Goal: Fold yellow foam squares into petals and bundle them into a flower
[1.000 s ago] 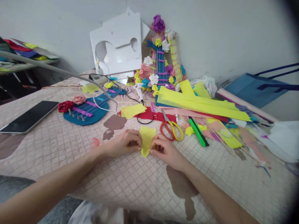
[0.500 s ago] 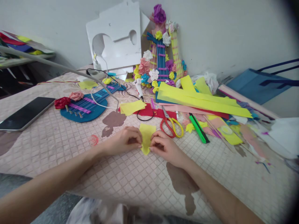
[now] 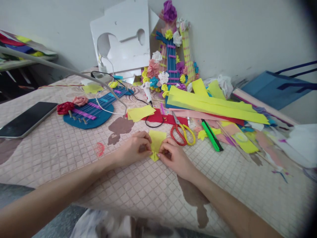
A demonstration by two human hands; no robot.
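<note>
While the left hand [image 3: 135,147] and right hand [image 3: 176,158] pinch yellow paper [image 3: 158,138], the blue bag [image 3: 268,88] hides its interior.

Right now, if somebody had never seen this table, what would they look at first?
Probably the flower-covered toy guitars standing at the back by the wall, with a big purple flower highest of all. Next might come the long, bright yellow strips, lying in front of them and to the right. Front and middle, the left hand and right hand pinch a small yellow paper piece near its closest end.
</note>
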